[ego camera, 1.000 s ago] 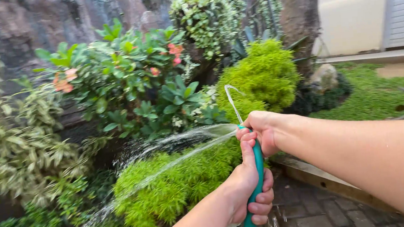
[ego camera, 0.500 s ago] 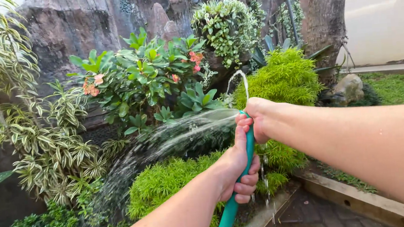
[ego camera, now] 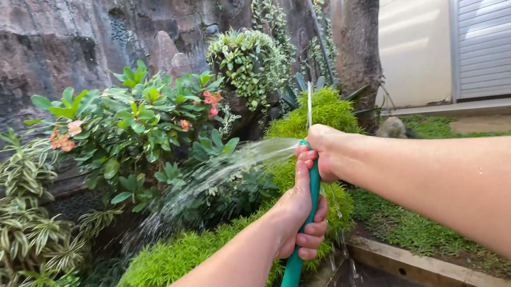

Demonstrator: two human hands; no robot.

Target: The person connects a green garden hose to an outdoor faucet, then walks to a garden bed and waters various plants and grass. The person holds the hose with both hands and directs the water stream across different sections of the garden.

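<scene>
A green garden hose [ego camera: 294, 267] rises from the bottom of the head view. My left hand [ego camera: 300, 214] is wrapped around it below its end. My right hand [ego camera: 323, 155] grips the hose tip, with fingers pressed over the opening. Water [ego camera: 209, 176] fans out leftward and downward onto a leafy shrub with orange-pink flowers [ego camera: 138, 119] and low bright green bushes [ego camera: 173, 259]. A thin jet of water also shoots straight up above my right hand.
A dark rock wall [ego camera: 66, 49] stands behind the plants. Striped-leaf plants [ego camera: 19, 229] fill the left. A tree trunk [ego camera: 359, 38], a cream wall with a louvred door [ego camera: 493, 37], a wooden bed edge [ego camera: 423, 267] and wet paving [ego camera: 364, 284] lie to the right.
The view has swung right, bringing the louvred door into sight. Both hands stay clamped on the hose, and the spray now lands lower on the shrub and low bushes.
</scene>
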